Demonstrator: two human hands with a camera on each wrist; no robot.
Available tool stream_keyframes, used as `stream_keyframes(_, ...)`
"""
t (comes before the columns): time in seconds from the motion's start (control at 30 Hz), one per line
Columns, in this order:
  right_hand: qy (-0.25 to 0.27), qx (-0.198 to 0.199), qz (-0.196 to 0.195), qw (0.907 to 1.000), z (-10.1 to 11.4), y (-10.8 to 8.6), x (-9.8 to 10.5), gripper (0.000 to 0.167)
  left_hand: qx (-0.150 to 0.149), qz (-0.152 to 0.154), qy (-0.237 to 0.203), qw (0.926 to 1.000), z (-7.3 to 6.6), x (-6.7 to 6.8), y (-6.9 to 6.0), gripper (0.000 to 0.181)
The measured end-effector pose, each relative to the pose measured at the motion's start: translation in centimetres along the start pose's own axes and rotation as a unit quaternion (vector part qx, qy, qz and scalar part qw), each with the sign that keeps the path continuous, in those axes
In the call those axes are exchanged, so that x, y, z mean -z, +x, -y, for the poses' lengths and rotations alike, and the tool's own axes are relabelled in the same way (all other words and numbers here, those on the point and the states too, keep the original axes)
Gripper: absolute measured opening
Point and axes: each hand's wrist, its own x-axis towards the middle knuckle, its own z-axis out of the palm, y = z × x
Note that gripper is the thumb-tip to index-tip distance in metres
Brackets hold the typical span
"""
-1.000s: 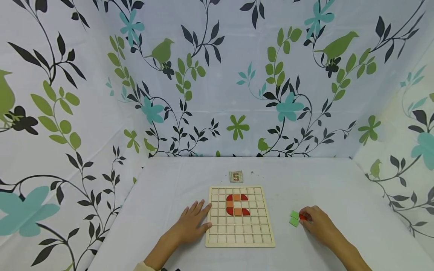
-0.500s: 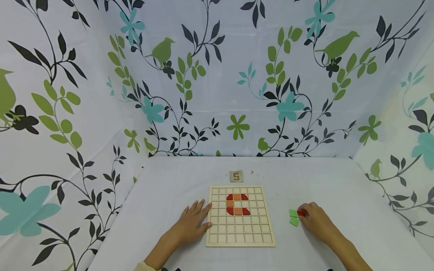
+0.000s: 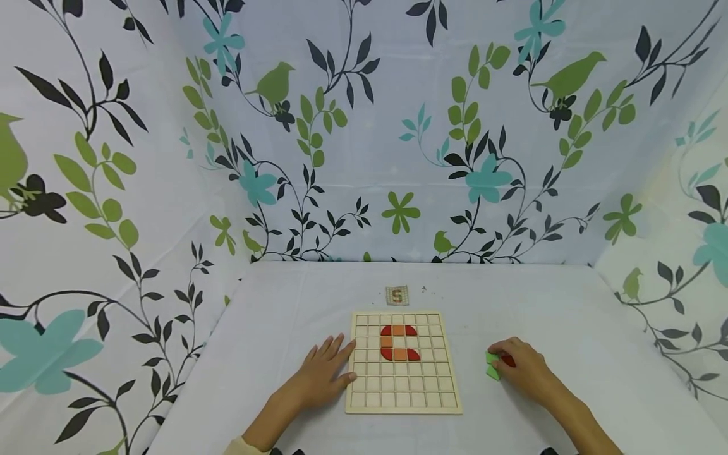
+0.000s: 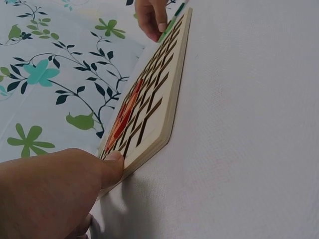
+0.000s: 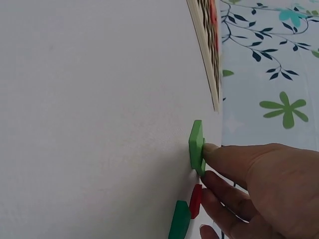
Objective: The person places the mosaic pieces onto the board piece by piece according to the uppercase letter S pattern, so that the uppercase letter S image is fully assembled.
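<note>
My left hand (image 3: pixel 323 374) lies flat with spread fingers at the left edge of a wooden grid board (image 3: pixel 405 401). In the left wrist view its thumb (image 4: pixel 112 167) presses on the board's rim. Red and orange tiles (image 3: pixel 400 354) form a C-like shape in the grid. Right of the board, my right hand (image 3: pixel 526 368) pinches a green tile (image 3: pixel 491 357) between thumb and curled fingers. Another green tile (image 3: pixel 492 373) lies close in front of it. A red tile (image 5: pixel 196 201) and a darker green tile (image 5: pixel 180 221) lie under the fingers, partly hidden in the head view.
A small patterned card (image 3: pixel 397 295) with an S-like figure lies behind the board. Dark specks (image 3: pixel 424 289) mark the white tabletop (image 3: pixel 296 297) beside it. A patterned curtain (image 3: pixel 341 158) encloses the back and sides.
My right hand has shifted slightly left and away from me, its fingers going from the red tile to the green tile. The left hand and the board stay in place.
</note>
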Motion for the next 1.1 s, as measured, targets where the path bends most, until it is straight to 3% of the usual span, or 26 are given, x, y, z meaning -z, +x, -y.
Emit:
stream_keyframes(0.27,0.005,0.019,0.001,0.9998,-0.1,1.3,-0.3,0.021,0.002,0.003,-0.003,1.0,-0.1,0.1,0.1,0.07)
stream_keyframes(0.5,0.019,0.011,0.008,0.9997,0.0,1.5,-0.4,0.026,0.0,0.002,-0.004,1.0,-0.2,0.1,0.1,0.07)
stream_keyframes(0.83,-0.026,0.039,-0.015,0.9988,1.8,3.0,-1.6,0.021,0.004,0.002,0.002,1.0,0.1,-0.1,0.2,0.071)
stream_keyframes(1.1,-0.014,0.051,-0.026,0.9982,3.7,4.4,-2.7,0.021,0.0,-0.001,0.002,1.0,0.3,-0.3,0.2,0.072)
